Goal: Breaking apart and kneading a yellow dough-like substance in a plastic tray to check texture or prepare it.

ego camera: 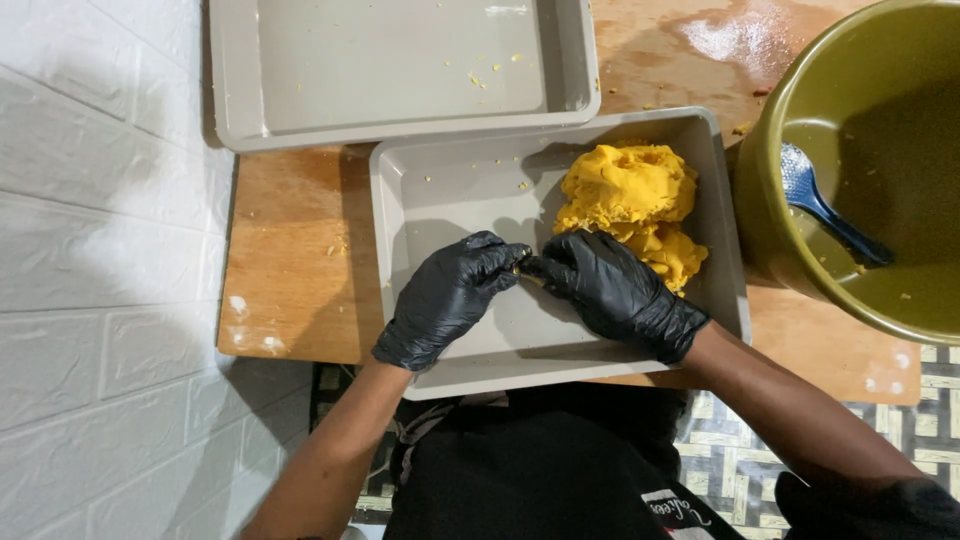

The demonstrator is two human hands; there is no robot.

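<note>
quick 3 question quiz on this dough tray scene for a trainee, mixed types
1. True or false: both hands wear black gloves.
2. Where does the yellow dough lie? A) in the near grey tray B) in the far grey tray C) in the green pot
3. What lies inside the green pot?

Key
1. True: left hand and right hand are gloved, fingertips meeting on a small bit over the near tray.
2. A
3. A blue spoon.
</note>
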